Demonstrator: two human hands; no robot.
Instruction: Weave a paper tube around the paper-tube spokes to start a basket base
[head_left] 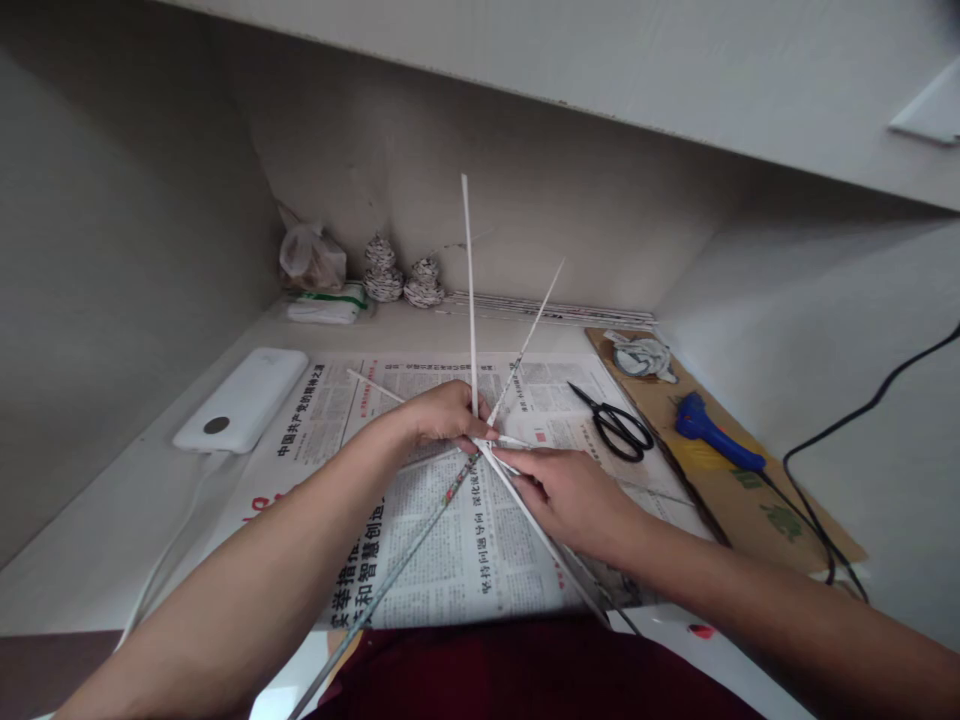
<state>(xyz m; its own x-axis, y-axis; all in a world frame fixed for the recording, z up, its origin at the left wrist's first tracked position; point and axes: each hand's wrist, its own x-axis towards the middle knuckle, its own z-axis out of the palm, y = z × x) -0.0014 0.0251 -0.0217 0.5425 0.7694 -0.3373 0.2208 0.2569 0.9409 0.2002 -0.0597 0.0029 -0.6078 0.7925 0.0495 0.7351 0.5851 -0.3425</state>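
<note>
Several thin rolled-paper sticks [471,290] cross one another above the newspaper [420,550], fanning out like spokes. My left hand [446,412] is closed at their crossing, thumb and fingertips pinching the sticks from the left. From the right, my right hand [566,490] pinches the same crossing, its index finger stretched along a stick. The fingertips of both hands almost meet there. One white stick points up and away from me, and a printed one slants to the upper right. Others run down toward my body. My fingers hide the exact joint.
Black scissors [621,425] lie on the newspaper's right side. A blue glue gun [716,435] rests on cardboard [787,530], its cord trailing right. At left is a white power bank [244,400] with a cable. Woven paper gourds [382,270] and more paper sticks [555,312] are at the back wall.
</note>
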